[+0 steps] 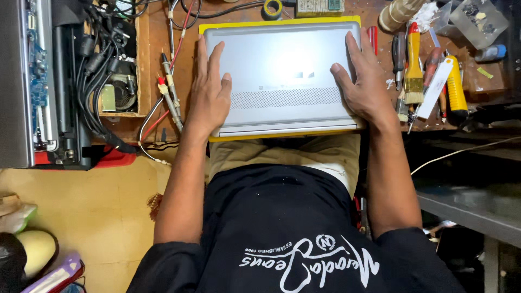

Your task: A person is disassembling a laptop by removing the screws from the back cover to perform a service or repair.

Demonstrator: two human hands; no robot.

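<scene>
1. Left hand point(210, 92) flat and open on the left edge of a closed silver laptop point(282, 76), fingers spread and pointing away from the body, thumb lying on the lid, nothing gripped.
2. Right hand point(364, 81) likewise open and pressed on the laptop's right edge, fingers stretched along the side, thumb angled inward over the lid; no clasp, just a flat hold.
3. Laptop lying between both palms, lid shut, ventilation strip toward the body, resting on a yellow mat point(282, 23) whose border shows along the far and near sides.
4. Mat and laptop on a worn wooden workbench point(190, 43), near edge just above the lap in khaki trousers point(282, 152).
5. Just beside the left hand: red and black multimeter probes point(169, 89) with their leads trailing off the bench edge.
6. Further left: a wooden tray point(142, 65) holding a cooling fan point(120, 92) and a tangle of black cables point(95, 59), then an opened device with a blue circuit board point(38, 76).
7. Just beside the right hand: a yellow-handled brush point(414, 65), screwdrivers point(399, 54), a white strip point(434, 89) and a yellow utility knife point(456, 89), crowding the bench on that side.
8. At the far edge: a roll of tape point(272, 7) and a clear plastic box point(477, 21).
</scene>
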